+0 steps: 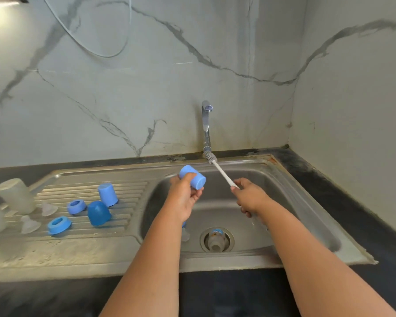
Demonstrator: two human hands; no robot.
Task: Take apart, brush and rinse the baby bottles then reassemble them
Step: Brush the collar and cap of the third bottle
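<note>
While left hand [185,196] holds blue cap [192,176], right hand [249,197] grips brush [220,169].

I'm looking down at a home kitchen. A steel sink [284,179] with a ribbed drainboard [124,216] is set into a dark counter [329,191], with a chrome tap [206,124] at the back. Marble-look wall panels [146,76] meet in a corner, grimy along the seam. Blue caps [108,194] and rings [59,224] from baby bottles sit on the drainboard.
</note>
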